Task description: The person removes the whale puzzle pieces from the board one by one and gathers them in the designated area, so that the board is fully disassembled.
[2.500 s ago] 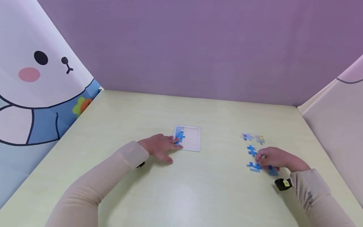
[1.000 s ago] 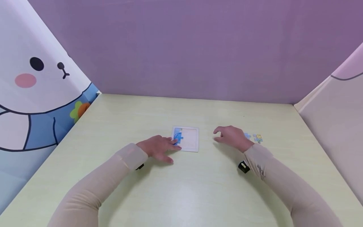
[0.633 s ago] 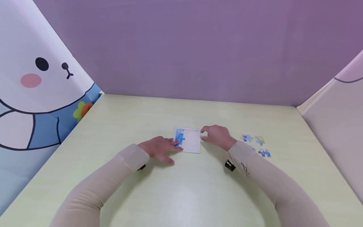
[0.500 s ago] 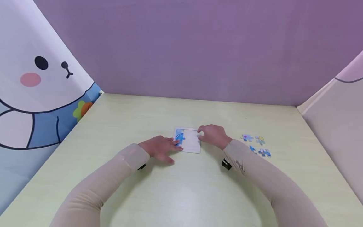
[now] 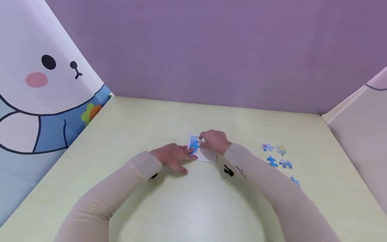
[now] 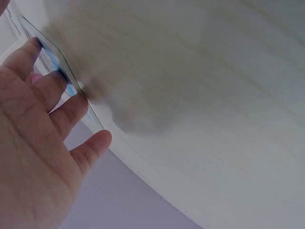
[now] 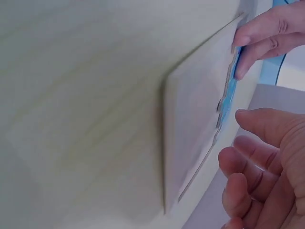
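Note:
In the head view, the left hand lies with spread fingers over the left edge of a small white puzzle tray. Its fingertips press on the tray's rim and the blue pieces there, as the left wrist view also shows. A column of joined blue puzzle pieces fills the tray's left side. The right hand hovers over the tray's upper right part, beside that column. The right wrist view shows the right hand's thumb apart from its loosely bent fingers, with nothing visible between them.
Loose puzzle pieces lie on the pale table to the right: a pink-and-blue one, a yellow sun one, blue ones and others. The right sleeve covers part of that area. A purple panel stands behind the table.
The right hand has moved left from the loose pieces, across the table, to over the tray. The left hand has stayed on the tray's left edge.

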The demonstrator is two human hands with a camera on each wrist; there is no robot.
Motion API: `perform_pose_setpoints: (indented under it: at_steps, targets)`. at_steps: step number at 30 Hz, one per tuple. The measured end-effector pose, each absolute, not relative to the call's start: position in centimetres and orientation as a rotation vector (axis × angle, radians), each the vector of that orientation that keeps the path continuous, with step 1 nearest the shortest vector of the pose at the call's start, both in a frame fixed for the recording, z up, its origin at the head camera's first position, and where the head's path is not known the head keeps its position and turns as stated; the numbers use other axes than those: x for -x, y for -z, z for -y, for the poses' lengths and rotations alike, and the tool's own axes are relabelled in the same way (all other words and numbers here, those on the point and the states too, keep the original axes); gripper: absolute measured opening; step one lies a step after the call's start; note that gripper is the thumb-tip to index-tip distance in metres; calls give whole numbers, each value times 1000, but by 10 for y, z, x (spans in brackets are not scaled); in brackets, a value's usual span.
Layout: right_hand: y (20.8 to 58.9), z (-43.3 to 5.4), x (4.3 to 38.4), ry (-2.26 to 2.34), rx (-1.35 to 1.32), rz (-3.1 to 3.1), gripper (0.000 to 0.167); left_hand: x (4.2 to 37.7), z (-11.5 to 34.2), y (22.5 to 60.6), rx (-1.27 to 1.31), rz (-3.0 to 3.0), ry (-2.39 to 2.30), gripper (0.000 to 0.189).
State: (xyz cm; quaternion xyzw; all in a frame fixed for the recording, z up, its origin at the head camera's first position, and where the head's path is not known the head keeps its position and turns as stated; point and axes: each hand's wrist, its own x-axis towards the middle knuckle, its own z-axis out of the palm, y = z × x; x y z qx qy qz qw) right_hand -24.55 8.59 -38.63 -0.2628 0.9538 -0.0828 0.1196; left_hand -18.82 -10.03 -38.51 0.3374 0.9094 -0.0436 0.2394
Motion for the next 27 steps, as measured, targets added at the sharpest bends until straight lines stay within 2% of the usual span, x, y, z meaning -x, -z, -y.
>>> perform_pose_setpoints:
  at_steps: [21, 27]
  targets:
    - [391, -69, 245, 323, 715, -2746, 30, 186, 103, 378, -937, -2490, 146, 62]
    - [398, -70, 249, 454, 595, -2729, 33, 186, 102, 381, -923, -2495, 141, 63]
